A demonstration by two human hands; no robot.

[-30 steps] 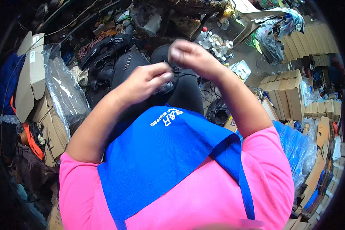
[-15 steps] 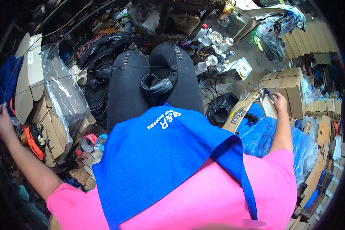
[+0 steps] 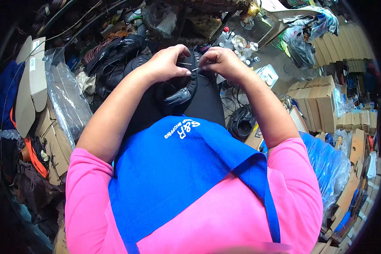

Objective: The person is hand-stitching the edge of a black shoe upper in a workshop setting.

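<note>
A black shoe (image 3: pixel 183 94) sits between my knees, its shiny toe part toward me, with both hands above its far end. My left hand (image 3: pixel 168 64) comes in from the left, fingers curled and thumb stretched toward the shoe. A thin pale needle (image 3: pixel 184 64) sticks out of it to the right. Facing it, my right hand (image 3: pixel 222 62) pinches another thin shiny needle (image 3: pixel 195 69) between thumb and fingertips, pointing left. Dark thread shows faintly by the right fingers. The hands are a small gap apart and partly cover the shoe's upper edge.
Several white bottles (image 3: pixel 240 44) stand beyond my right hand. Stacked cardboard boxes (image 3: pixel 313 101) and blue plastic wrapping (image 3: pixel 321 156) lie to the right. On the left are cardboard pieces (image 3: pixel 38 80) and clear plastic sheeting (image 3: pixel 67 95). Black footwear (image 3: pixel 114 57) is heaped at the far left.
Both hands have come in from far out at the sides and now meet over the shoe. The long thread stretched across the lap between them no longer shows taut.
</note>
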